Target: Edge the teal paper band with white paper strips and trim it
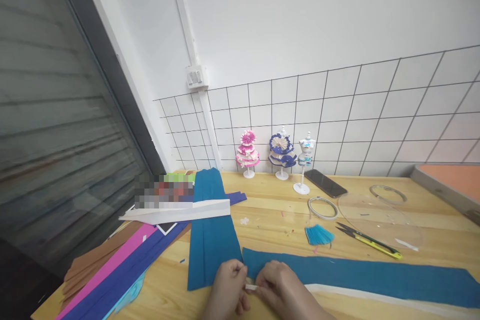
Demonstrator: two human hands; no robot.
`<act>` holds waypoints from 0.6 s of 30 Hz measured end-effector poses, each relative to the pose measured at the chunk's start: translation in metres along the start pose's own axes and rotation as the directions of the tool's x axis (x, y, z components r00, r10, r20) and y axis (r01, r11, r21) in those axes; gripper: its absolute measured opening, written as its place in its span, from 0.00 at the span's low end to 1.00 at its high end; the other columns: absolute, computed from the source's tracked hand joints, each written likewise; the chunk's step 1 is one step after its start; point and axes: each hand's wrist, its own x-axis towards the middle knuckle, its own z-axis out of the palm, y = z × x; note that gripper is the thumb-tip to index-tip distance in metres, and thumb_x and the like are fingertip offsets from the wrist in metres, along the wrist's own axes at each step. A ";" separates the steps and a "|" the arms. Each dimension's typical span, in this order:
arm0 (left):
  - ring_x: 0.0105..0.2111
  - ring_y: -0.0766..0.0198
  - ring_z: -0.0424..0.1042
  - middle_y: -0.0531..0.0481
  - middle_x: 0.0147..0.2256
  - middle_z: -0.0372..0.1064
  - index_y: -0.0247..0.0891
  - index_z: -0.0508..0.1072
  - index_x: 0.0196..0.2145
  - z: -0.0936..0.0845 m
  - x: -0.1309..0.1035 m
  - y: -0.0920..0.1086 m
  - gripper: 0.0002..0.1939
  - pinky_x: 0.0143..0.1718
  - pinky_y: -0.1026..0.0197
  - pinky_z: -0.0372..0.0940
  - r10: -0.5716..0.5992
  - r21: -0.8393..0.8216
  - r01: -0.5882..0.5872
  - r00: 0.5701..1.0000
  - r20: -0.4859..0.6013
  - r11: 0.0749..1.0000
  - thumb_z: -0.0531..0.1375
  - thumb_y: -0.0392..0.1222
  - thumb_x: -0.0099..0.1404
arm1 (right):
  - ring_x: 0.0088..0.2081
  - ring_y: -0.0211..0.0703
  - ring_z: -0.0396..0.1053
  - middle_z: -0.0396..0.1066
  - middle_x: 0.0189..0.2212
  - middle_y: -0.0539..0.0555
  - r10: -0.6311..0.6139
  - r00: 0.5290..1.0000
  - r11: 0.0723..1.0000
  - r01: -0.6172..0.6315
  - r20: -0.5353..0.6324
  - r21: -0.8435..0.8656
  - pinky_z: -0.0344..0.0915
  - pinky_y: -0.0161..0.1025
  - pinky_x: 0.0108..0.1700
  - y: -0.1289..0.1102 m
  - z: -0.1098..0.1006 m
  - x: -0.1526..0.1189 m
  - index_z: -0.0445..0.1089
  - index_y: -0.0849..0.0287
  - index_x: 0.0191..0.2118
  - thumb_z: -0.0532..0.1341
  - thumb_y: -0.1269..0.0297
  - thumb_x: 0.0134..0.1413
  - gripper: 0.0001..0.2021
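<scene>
Strip (251, 287) at six o'clock, pinched by left hand (229, 282) and right hand (280, 282); seemingly folding; next calls for even creasing.

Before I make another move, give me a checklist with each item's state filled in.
1. Right hand on the white piece: ok, its fingertips meet one end.
2. Left hand gripping the other end: cannot tell; it is right beside it.
3. Long blue strip laid out on the table: ok, it stretches off to the right.
4. Yellow-handled snips away from both hands: ok, beyond the blue strip.
5. Table free of scraps: not ok, small bits lie about.
</scene>
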 end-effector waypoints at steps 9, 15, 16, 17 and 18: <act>0.21 0.65 0.69 0.53 0.20 0.64 0.36 0.65 0.23 -0.003 -0.012 0.009 0.20 0.13 0.69 0.57 -0.033 -0.149 0.033 0.999 0.003 0.988 0.61 0.57 0.45 | 0.28 0.37 0.65 0.69 0.22 0.48 0.101 0.995 0.972 -0.097 -0.005 0.216 0.56 0.30 0.29 -0.005 0.000 0.002 0.66 0.59 0.22 0.52 0.69 0.50 0.10; 0.24 0.65 0.70 0.47 0.24 0.69 0.35 0.66 0.25 -0.004 -0.020 0.012 0.17 0.16 0.69 0.58 -0.080 -0.243 0.085 0.996 0.032 0.966 0.60 0.53 0.49 | 0.26 0.38 0.65 0.69 0.21 0.49 0.121 0.992 0.976 -0.116 -0.019 0.186 0.55 0.31 0.28 0.000 0.007 0.006 0.66 0.59 0.22 0.52 0.65 0.51 0.11; 0.24 0.65 0.70 0.47 0.25 0.70 0.35 0.66 0.25 -0.004 -0.020 0.012 0.17 0.15 0.69 0.59 -0.083 -0.252 0.089 0.996 0.034 0.964 0.60 0.53 0.49 | 0.26 0.38 0.65 0.69 0.22 0.49 0.121 0.992 0.977 -0.116 -0.019 0.180 0.55 0.31 0.28 0.000 0.008 0.006 0.67 0.59 0.22 0.51 0.65 0.51 0.11; 0.24 0.65 0.70 0.46 0.26 0.70 0.34 0.66 0.25 -0.004 -0.020 0.012 0.17 0.15 0.68 0.59 -0.085 -0.259 0.092 0.996 0.037 0.961 0.60 0.53 0.49 | 0.27 0.38 0.65 0.69 0.22 0.49 0.120 0.993 0.978 -0.115 -0.020 0.175 0.55 0.31 0.28 0.000 0.008 0.007 0.67 0.59 0.22 0.51 0.66 0.51 0.11; 0.23 0.65 0.70 0.46 0.27 0.70 0.34 0.66 0.25 -0.005 -0.019 0.012 0.17 0.15 0.68 0.59 -0.086 -0.266 0.094 0.995 0.039 0.959 0.60 0.52 0.49 | 0.27 0.38 0.65 0.69 0.22 0.49 0.119 0.993 0.979 -0.114 -0.021 0.171 0.55 0.31 0.28 0.000 0.008 0.007 0.67 0.59 0.23 0.51 0.66 0.50 0.11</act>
